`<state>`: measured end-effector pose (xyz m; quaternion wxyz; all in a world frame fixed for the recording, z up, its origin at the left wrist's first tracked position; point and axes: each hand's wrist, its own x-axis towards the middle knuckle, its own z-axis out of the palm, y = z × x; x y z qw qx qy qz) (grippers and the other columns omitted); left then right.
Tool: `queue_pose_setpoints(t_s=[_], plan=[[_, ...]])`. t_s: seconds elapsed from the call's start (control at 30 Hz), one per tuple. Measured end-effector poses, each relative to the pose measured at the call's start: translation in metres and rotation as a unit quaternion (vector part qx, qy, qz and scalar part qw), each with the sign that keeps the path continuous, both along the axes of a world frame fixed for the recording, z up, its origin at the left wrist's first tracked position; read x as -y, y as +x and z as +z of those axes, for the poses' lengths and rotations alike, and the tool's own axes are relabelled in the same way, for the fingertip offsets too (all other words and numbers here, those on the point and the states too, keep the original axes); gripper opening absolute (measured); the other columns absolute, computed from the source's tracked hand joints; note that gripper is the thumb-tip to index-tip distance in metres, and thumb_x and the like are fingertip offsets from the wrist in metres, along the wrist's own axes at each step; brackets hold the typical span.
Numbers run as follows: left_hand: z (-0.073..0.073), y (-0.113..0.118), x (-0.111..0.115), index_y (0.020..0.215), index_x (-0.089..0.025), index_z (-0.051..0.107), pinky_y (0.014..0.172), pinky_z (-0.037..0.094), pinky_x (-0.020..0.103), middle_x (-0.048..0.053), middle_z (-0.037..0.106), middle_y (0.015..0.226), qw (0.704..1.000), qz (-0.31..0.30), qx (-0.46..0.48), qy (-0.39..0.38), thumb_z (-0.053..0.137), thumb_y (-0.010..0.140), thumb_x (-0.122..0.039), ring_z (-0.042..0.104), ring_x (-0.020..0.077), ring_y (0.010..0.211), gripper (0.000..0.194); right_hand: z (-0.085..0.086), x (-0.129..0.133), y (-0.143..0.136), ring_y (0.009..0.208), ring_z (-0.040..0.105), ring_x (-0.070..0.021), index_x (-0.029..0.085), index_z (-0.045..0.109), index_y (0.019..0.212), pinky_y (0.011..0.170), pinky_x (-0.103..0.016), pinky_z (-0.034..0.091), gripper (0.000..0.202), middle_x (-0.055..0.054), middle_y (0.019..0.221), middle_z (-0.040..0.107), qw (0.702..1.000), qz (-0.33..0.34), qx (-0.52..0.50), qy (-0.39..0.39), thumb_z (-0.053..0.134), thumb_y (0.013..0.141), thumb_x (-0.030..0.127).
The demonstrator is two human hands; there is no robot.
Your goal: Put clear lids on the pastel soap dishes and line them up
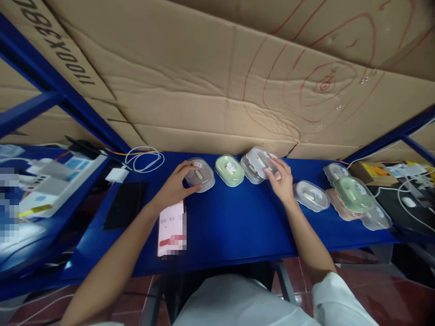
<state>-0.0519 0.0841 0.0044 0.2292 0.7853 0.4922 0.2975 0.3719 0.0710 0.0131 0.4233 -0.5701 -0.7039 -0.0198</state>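
Note:
My left hand [178, 183] is closed around the left side of a small grey plastic box [203, 180] with a clear lid, which rests on the blue table. At its far right, my right hand [282, 179] grips a pale grey lidded box [257, 159] by its right end. That box is tilted and overlaps another grey box [248, 174] beneath it; whether they touch I cannot tell. Between the two hands sits a light green box [229, 171] with a round white sticker. Just right of my right hand lies a whitish box [311, 196].
On the right, a green box [354, 194] sits on top of several others. A phone [171, 228] showing a timer lies near my left wrist, with a black flat object [123, 206] beside it. A coiled white cable [144, 159] lies behind. Cardboard [190, 81] walls the back.

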Motion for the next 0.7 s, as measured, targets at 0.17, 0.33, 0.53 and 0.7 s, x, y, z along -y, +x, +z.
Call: queue_pose_setpoints(t_s=[0.17, 0.33, 0.53, 0.7], plan=[[-0.008, 0.003, 0.004, 0.129, -0.028, 0.066, 0.132, 0.031, 0.062, 0.01, 0.052, 0.162, 0.998, -0.037, 0.042, -0.007, 0.073, 0.094, -0.048, 0.033, 0.0353, 0.164, 0.041, 0.0, 0.004, -0.002, 0.137, 0.061, -0.0324, 0.027, 0.073, 0.133, 0.12, -0.058, 0.047, 0.044, -0.014, 0.142, 0.068, 0.999, 0.015, 0.027, 0.008, 0.066, 0.103, 0.057], [-0.007, 0.018, 0.015, 0.128, -0.028, 0.066, 0.132, 0.035, 0.058, 0.009, 0.053, 0.161, 0.997, -0.076, 0.007, 0.002, 0.073, 0.094, -0.047, 0.033, 0.0337, 0.164, 0.04, 0.016, 0.004, -0.021, 0.139, 0.058, -0.034, 0.024, 0.071, 0.137, 0.122, -0.056, 0.045, 0.046, -0.015, 0.145, 0.064, 0.989, 0.055, 0.14, -0.013, 0.064, 0.104, 0.056], [-0.009, 0.021, 0.011, 0.14, -0.026, 0.06, 0.126, 0.045, 0.054, 0.012, 0.063, 0.15, 0.998, -0.022, 0.058, 0.031, 0.063, 0.101, -0.058, 0.059, 0.0299, 0.144, 0.05, 0.064, -0.029, -0.023, 0.119, 0.07, -0.0326, 0.025, 0.074, 0.134, 0.104, -0.047, 0.056, 0.049, -0.012, 0.128, 0.075, 0.968, 0.083, 0.186, -0.145, 0.066, 0.102, 0.061], [-0.007, 0.022, 0.013, 0.145, -0.026, 0.06, 0.125, 0.042, 0.058, 0.015, 0.052, 0.163, 0.991, 0.052, -0.02, 0.122, 0.056, 0.107, -0.049, 0.049, 0.0342, 0.153, 0.045, 0.085, -0.034, -0.019, 0.124, 0.069, -0.0343, 0.022, 0.071, 0.138, 0.104, -0.049, 0.054, 0.037, -0.013, 0.135, 0.074, 0.97, 0.029, 0.197, -0.137, 0.058, 0.108, 0.039]])
